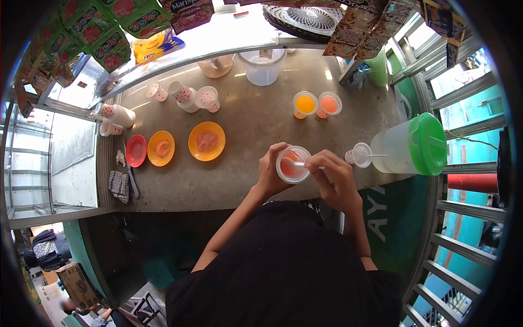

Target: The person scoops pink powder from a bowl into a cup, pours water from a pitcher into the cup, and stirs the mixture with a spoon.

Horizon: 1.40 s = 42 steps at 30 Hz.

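Note:
My left hand [271,173] is wrapped around a clear plastic cup [281,173] with a reddish-orange drink in it, near the counter's front edge. My right hand [338,180] pinches a white spoon [299,164], its lower end inside that cup. Just right of my right hand stands another cup [360,155] with a white stick-like handle across its rim. Beside it is a clear pitcher [388,148] with a green lid [427,144]. Farther back, a cup of yellow-orange drink [305,103] and a cup of pinkish-orange drink [329,104] stand side by side.
On the left are a red plate [136,151] and two orange plates [161,136] [207,127] holding pinkish contents. Stacked patterned cups [185,95] and a clear bucket [262,71] stand behind. A checked cloth [119,186] lies by a knife [133,184]. Sachets [103,32] hang overhead.

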Available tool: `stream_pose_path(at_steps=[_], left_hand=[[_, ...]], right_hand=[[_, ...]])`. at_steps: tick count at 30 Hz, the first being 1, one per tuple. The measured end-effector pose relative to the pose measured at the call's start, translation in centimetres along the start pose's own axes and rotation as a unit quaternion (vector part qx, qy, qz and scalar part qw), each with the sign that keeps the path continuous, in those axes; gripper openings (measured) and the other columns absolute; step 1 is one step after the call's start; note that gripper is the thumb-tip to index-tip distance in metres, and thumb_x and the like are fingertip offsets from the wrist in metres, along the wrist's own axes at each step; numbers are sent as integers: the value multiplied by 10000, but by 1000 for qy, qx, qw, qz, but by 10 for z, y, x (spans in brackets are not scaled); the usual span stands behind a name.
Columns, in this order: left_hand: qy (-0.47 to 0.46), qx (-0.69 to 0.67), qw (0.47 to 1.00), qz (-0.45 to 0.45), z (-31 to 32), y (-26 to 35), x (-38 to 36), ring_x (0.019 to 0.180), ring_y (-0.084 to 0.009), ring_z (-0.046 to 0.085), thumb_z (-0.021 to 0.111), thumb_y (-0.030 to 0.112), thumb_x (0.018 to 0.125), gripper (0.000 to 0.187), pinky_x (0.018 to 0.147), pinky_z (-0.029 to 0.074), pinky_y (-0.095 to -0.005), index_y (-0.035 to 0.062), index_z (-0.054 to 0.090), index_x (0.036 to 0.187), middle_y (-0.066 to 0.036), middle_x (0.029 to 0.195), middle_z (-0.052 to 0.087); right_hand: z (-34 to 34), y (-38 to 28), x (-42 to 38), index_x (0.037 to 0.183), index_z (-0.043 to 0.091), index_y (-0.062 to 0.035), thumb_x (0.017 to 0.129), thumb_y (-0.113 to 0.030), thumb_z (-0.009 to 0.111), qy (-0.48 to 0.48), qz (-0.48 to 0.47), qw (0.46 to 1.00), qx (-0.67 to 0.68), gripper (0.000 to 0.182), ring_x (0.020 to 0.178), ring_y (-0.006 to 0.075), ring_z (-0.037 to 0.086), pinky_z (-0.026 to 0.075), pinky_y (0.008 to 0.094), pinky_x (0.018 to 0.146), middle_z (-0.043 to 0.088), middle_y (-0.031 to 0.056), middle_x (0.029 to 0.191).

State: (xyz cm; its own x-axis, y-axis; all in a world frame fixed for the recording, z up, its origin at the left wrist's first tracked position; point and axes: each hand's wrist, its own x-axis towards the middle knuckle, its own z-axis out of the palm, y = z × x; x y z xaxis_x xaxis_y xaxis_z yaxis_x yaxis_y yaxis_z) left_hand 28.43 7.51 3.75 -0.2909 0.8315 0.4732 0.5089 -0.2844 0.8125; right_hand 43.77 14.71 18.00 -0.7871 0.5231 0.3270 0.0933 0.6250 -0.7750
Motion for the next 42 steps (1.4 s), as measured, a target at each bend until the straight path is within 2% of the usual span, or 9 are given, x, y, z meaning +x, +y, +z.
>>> stream_pose_path(at_steps=[2, 8, 10, 12, 14, 23, 29, 35, 42], left_hand=[[-1, 8, 1000, -1, 0, -1, 0, 875, -247, 723, 939, 201, 688, 801, 751, 575, -353, 63, 353, 1216, -147, 1011, 699], [15, -19, 1000, 19, 3, 0, 2, 871, -221, 703, 943, 197, 684, 808, 768, 561, -345, 51, 355, 1219, -121, 1003, 673], [23, -59, 998, 17, 2, 8, 6, 899, -342, 695, 934, 211, 657, 869, 747, 564, -419, 94, 318, 1258, -147, 1040, 652], [14, -60, 998, 14, 3, 3, 3, 911, -331, 695, 937, 211, 656, 889, 753, 564, -415, 94, 298, 1263, -147, 1062, 641], [6, -61, 998, 12, 2, 3, 3, 923, -320, 694, 940, 212, 655, 910, 759, 563, -411, 94, 278, 1268, -148, 1083, 630], [-34, -150, 988, 6, 1, 1, 3, 1050, -324, 611, 812, 129, 734, 786, 895, 495, -418, 54, 284, 1312, -160, 1183, 551], [-46, -74, 996, 18, -7, 2, 9, 1108, -321, 574, 819, 147, 731, 652, 919, 485, -416, 31, 465, 1266, -154, 1176, 565], [16, -95, 995, -34, -1, 7, 9, 1015, -298, 650, 881, 170, 701, 658, 854, 532, -379, 48, 491, 1217, -138, 1135, 612], [9, -39, 998, -37, 1, 0, 2, 849, -324, 725, 903, 212, 704, 770, 710, 573, -373, 72, 329, 1197, -137, 963, 688]], right_hand=[[-1, 1, 1, 962, 614, -15, 866, 25, 627, 73, 16, 997, -28, 104, 793, 334, 616, 495, 406, 712, 638, 141, 874], [5, 5, 0, 955, 618, -12, 886, 16, 620, 47, 35, 997, 43, 75, 784, 332, 622, 492, 415, 690, 641, 153, 871], [1, 3, 5, 956, 620, -13, 889, 13, 622, 54, 28, 998, -13, 72, 780, 331, 622, 490, 416, 687, 643, 147, 864], [0, 3, 7, 957, 621, -14, 891, 9, 624, 63, 22, 995, -70, 70, 776, 330, 621, 489, 417, 684, 645, 141, 857], [4, 5, 5, 927, 611, 10, 910, 57, 601, 20, 14, 999, -32, 52, 787, 269, 631, 493, 327, 724, 656, 132, 880], [3, 5, 8, 917, 616, 12, 912, 41, 608, 35, 32, 998, -46, 30, 803, 273, 640, 491, 331, 732, 665, 133, 893], [-2, 9, 12, 947, 642, -17, 890, -25, 644, 90, 44, 991, -85, 57, 802, 334, 642, 500, 412, 693, 671, 129, 867], [6, 9, 9, 926, 628, 6, 904, 40, 614, 50, 21, 999, -5, 43, 805, 273, 651, 497, 345, 733, 674, 127, 892], [6, 9, 8, 925, 626, 2, 900, 55, 606, 25, 29, 999, -32, 62, 817, 258, 655, 497, 331, 734, 673, 116, 886]])
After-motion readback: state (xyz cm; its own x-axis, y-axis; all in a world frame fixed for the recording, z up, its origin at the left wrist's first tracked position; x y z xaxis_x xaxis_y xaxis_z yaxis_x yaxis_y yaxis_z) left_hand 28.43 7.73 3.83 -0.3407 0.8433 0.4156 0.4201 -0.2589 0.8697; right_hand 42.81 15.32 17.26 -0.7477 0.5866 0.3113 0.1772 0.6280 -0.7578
